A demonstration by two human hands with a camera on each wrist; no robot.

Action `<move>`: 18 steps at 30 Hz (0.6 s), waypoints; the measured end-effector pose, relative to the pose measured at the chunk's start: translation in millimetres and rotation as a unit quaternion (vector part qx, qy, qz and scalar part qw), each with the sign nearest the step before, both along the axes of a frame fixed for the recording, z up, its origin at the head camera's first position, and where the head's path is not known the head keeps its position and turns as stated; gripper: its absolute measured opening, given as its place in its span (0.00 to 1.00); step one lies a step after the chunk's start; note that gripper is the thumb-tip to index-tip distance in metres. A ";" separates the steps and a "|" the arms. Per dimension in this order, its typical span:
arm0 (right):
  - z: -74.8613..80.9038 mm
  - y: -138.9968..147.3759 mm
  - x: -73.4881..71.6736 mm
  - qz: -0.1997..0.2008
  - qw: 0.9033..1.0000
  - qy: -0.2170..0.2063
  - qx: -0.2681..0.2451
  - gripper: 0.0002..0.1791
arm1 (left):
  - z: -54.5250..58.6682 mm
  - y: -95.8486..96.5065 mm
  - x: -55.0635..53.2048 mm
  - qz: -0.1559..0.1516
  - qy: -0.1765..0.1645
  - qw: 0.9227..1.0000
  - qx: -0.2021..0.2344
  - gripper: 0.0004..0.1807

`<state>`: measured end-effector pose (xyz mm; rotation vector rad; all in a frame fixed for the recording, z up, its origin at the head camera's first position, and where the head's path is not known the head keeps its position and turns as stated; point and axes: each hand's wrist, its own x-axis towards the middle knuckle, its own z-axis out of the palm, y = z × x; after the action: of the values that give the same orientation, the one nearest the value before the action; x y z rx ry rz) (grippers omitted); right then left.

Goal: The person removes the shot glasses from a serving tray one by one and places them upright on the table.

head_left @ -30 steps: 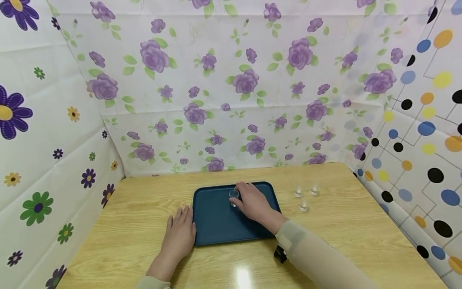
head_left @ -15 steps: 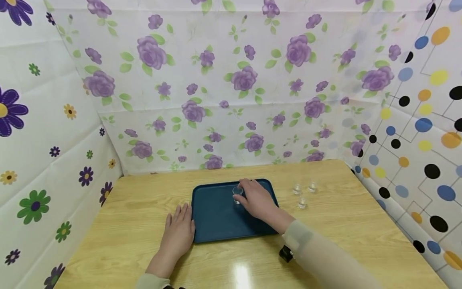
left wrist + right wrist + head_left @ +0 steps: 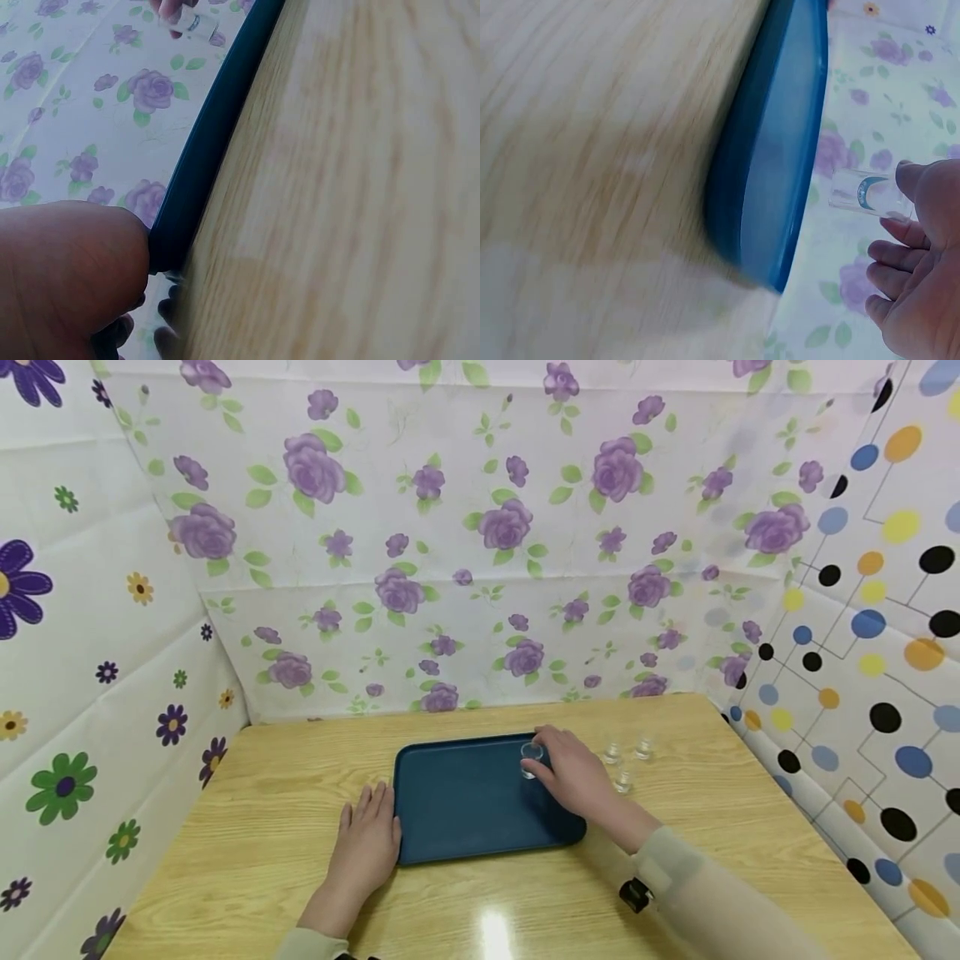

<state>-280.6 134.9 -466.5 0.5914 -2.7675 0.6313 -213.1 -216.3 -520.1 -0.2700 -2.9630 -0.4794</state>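
Observation:
Between thumb and fingers, my right hand [image 3: 581, 777] pinches a small clear shot glass [image 3: 531, 760] above the right part of a dark blue tray [image 3: 472, 802]. In the right wrist view the shot glass [image 3: 866, 191] is held up off the tray [image 3: 780, 150], with a small blue-white mark on it. My left hand [image 3: 363, 839] lies with straight fingers along the tray's left edge, its thumb side touching the rim. The left wrist view shows part of the left hand [image 3: 71, 277] against the tray wall [image 3: 202, 150].
Three more clear shot glasses, such as the front one [image 3: 623, 780], stand on the wooden table [image 3: 750, 843] right of the tray. A purple-flowered cloth [image 3: 465, 577] hangs behind the table. Patterned cloths also flank the left and right sides.
My right hand has carried the shot glass rightward over the tray, toward its right edge. The left hand stays at the tray's left edge. The head view has shifted slightly.

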 end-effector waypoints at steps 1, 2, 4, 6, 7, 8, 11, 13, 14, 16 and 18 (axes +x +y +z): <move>0.3 4.1 0.3 -0.003 1.000 -0.001 0.001 0.23 | -0.3 0.1 0.0 0.000 0.001 1.000 0.000 0.31; 0.9 8.2 0.9 -0.007 1.000 -0.001 0.004 0.24 | -0.6 0.3 0.2 0.000 0.000 1.000 0.000 0.31; 3.0 15.2 2.4 -0.016 1.000 0.000 0.008 0.26 | -0.6 0.4 0.4 0.000 -0.001 1.000 0.001 0.31; 4.4 22.3 3.4 -0.021 1.000 0.001 0.008 0.28 | -0.7 0.2 0.1 0.000 -0.001 1.000 0.001 0.31; 5.2 25.7 4.2 -0.023 1.000 0.001 0.009 0.29 | -1.0 0.1 0.1 0.000 -0.003 1.000 0.001 0.31; 6.4 29.1 5.6 -0.025 1.000 0.000 0.007 0.31 | -1.3 0.0 0.2 0.000 -0.005 1.000 0.001 0.31; 9.3 40.4 9.5 -0.026 1.000 0.007 0.000 0.31 | -1.9 -0.3 -0.2 0.000 -0.006 1.000 -0.001 0.31; 12.5 48.3 12.3 -0.026 1.000 0.016 -0.003 0.30 | -1.7 -0.4 -0.3 0.000 -0.007 1.000 -0.001 0.31; 13.9 52.6 13.7 -0.027 0.999 0.020 -0.004 0.31 | -1.4 -0.3 -0.4 -0.001 -0.007 1.000 -0.002 0.31; 16.2 61.4 15.3 -0.031 0.999 0.026 -0.007 0.30 | -1.0 -0.2 -0.5 -0.001 -0.007 1.000 -0.002 0.31; 18.9 70.2 17.0 -0.035 0.999 0.028 -0.011 0.30 | -0.4 -0.2 -0.8 -0.002 -0.007 1.000 -0.001 0.31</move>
<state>-263.6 205.1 -447.5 0.4966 -2.7116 0.6200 -213.8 -216.6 -520.5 -0.2732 -2.9773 -0.4794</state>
